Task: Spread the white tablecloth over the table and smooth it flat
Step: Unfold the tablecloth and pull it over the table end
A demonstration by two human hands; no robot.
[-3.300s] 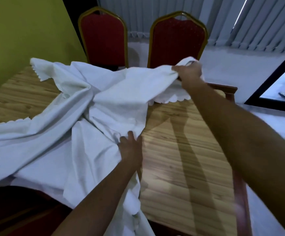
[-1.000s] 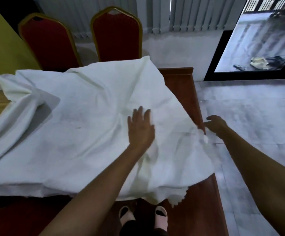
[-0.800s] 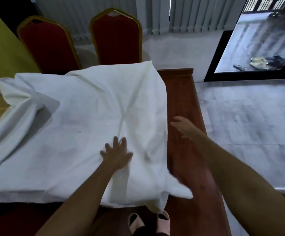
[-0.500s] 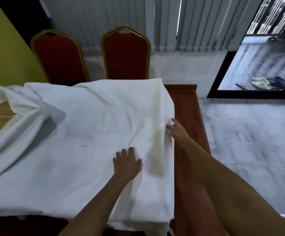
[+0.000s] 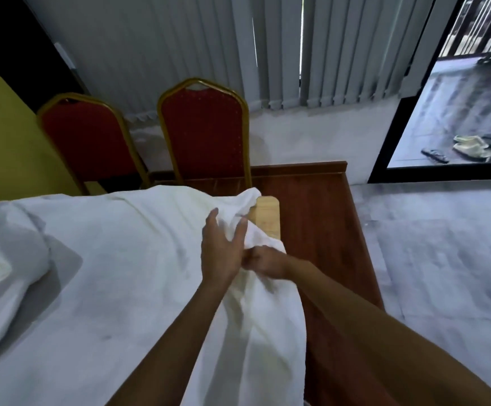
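Note:
The white tablecloth (image 5: 106,273) covers most of the light wooden table (image 5: 266,219), whose far right corner shows bare. My left hand (image 5: 219,250) lies on the cloth near its right edge with fingers straight and spread. Right beside it, my right hand (image 5: 263,260) grips a bunched fold of the cloth's right edge, fingers curled. The cloth is rumpled at the left, where a thick fold lies over the top, and its right part hangs down the table's side.
Two red chairs with gold frames (image 5: 206,136) (image 5: 89,142) stand behind the table. A dark red-brown wooden surface (image 5: 323,218) runs along the table's right side. Grey tiled floor (image 5: 443,259) lies to the right, with an open doorway (image 5: 455,112) and vertical blinds beyond.
My right hand has come in from the cloth's right edge and taken hold of a fold next to my left hand. My left hand has slid farther up. The far right table corner is now uncovered.

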